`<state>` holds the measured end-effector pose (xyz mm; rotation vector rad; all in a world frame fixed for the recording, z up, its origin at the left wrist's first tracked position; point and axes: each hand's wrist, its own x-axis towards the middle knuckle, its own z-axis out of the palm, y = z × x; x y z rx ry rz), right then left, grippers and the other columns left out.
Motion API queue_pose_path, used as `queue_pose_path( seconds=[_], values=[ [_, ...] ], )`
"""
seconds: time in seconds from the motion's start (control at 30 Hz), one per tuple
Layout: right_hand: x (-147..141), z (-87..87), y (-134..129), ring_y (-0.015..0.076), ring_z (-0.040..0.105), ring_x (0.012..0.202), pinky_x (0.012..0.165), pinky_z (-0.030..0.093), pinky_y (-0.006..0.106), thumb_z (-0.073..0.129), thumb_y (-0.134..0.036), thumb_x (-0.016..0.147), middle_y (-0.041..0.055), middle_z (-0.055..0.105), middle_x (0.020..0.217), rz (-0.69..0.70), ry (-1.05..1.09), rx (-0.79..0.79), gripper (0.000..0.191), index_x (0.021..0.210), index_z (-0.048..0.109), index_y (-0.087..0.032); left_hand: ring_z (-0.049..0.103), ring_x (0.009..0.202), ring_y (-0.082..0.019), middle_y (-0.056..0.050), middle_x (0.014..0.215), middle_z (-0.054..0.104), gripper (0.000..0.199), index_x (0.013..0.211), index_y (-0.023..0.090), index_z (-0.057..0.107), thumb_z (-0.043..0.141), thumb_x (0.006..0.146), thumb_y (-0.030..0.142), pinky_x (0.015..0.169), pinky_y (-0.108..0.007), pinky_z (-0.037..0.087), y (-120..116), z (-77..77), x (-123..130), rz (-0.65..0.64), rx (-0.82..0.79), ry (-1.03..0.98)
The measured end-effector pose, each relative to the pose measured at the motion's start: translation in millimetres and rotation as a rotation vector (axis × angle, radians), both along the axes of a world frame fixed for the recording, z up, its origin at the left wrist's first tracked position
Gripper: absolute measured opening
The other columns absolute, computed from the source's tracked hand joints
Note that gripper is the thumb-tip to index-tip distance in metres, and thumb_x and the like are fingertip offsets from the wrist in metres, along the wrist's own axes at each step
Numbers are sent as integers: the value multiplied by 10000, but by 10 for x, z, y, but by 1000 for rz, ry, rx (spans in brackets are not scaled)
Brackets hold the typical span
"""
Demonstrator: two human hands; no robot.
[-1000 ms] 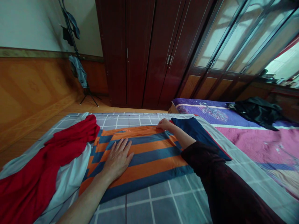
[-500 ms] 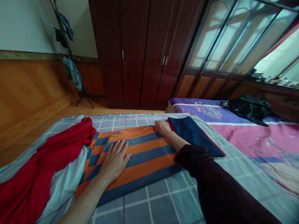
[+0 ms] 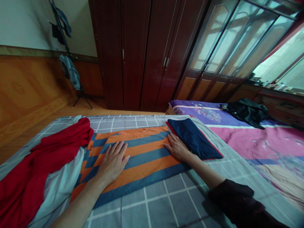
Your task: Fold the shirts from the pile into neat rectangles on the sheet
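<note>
Nearest of all, the left hand (image 3: 113, 163) lies palm down on the orange-and-blue striped cloth (image 3: 140, 158), fingers spread and fully open, gripping nothing. To its right, across the stripes, the right hand (image 3: 177, 148) rests just as flat and open on the same cloth, with nothing pinched or held, its outer edge against a folded navy cloth (image 3: 192, 142) trimmed in red. A dark sleeve (image 3: 231, 198) covers the right forearm further back, toward the lower right.

The striped cloth lies flat between and beneath both hands, on a grey checked sheet (image 3: 154, 202). Left of the left hand is a heap of red cloth (image 3: 45, 148) with a pale lining (image 3: 58, 174) showing along it.

The work in hand looks like smoothing the striped cloth flat—a judgement from the pressing palms, not from any visible grip. A next move would call for the fingers to close on a clean edge of the cloth, with the navy piece kept clear.

Well beyond the right hand, a black garment (image 3: 245, 112) lies on a purple-and-pink quilted bed (image 3: 266, 141). Further ahead stand a dark wooden wardrobe (image 3: 133, 53) and, off to the left, a clothes stand (image 3: 67, 65) hung with garments.
</note>
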<state>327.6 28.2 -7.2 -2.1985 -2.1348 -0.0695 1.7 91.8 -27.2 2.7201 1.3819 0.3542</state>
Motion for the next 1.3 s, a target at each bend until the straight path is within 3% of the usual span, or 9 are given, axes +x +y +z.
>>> queue_pose_path(
  seconds=[0.17, 0.27, 0.4, 0.5, 0.8, 0.97, 1.1, 1.2, 1.3],
  values=[
    [5, 82, -12, 288, 356, 1320, 1075, 297, 435, 298, -382, 948, 226, 408, 1403, -48, -24, 70, 538, 1310, 469, -23, 265, 1379, -254, -91, 1482, 331, 522, 1395, 143, 398, 372, 932, 381, 1131, -478, 211, -15, 84, -5, 16, -23, 1],
    [-230, 146, -158, 298, 332, 1334, 1084, 284, 451, 343, -327, 929, 217, 360, 1437, -18, -27, 124, 506, 1328, 458, -38, 236, 1389, -263, -83, 1498, 298, 539, 1418, 149, 353, 377, 936, 389, 1130, -500, 203, -132, 185, 71, -27, -34, -10],
    [-855, 144, -398, 250, 281, 1367, 1096, 294, 437, 350, -328, 935, 149, 319, 1476, 284, 93, 127, 504, 1394, 395, -125, 211, 1400, -226, -38, 1511, 278, 517, 1435, 223, 313, 363, 950, 395, 1143, -479, 186, -388, 209, 257, -260, -27, -41],
    [-1164, 73, -479, 237, 262, 1375, 1111, 278, 444, 368, -430, 935, 132, 298, 1486, 449, 179, 49, 593, 1448, 291, -141, 188, 1407, -223, -43, 1510, 284, 496, 1421, 259, 339, 356, 952, 417, 1145, -488, 152, -447, 144, 270, -325, -45, -20],
    [-360, -98, -575, 313, 265, 1366, 1099, 270, 506, 388, -587, 878, 184, 314, 1468, -26, 49, 90, 723, 1395, 389, -82, 200, 1395, -306, -120, 1492, 300, 555, 1407, 142, 371, 342, 936, 434, 1102, -578, 150, 72, 138, -225, 113, -2, 56],
    [-888, -31, -336, 284, 274, 1367, 1103, 270, 465, 394, -445, 915, 168, 326, 1467, 164, 105, 100, 582, 1389, 403, -107, 197, 1402, -254, -61, 1509, 275, 556, 1435, 186, 317, 337, 938, 435, 1131, -507, 155, -76, 144, 18, -109, -6, 4],
    [-1391, 13, 51, 253, 255, 1376, 1115, 244, 417, 314, -480, 943, 113, 324, 1483, 435, 151, 46, 586, 1421, 352, -143, 210, 1399, -242, -67, 1508, 276, 539, 1430, 155, 323, 322, 941, 381, 1132, -488, 170, -125, 134, 67, -112, -63, 38],
    [-1260, 39, 337, 233, 239, 1383, 1128, 203, 371, 353, -575, 905, 82, 304, 1496, 382, 96, -5, 666, 1429, 337, -166, 208, 1400, -244, -71, 1506, 284, 527, 1420, 172, 350, 315, 942, 393, 1129, -489, 170, -75, 117, -8, -75, -58, 29],
    [-783, 83, 550, 256, 236, 1382, 1123, 190, 415, 360, -532, 916, 137, 301, 1489, 187, 69, 6, 660, 1425, 330, -113, 182, 1406, -262, -77, 1512, 267, 569, 1421, 205, 349, 336, 929, 490, 1121, -509, 164, -28, 94, -60, -47, -57, 15]
  ],
)
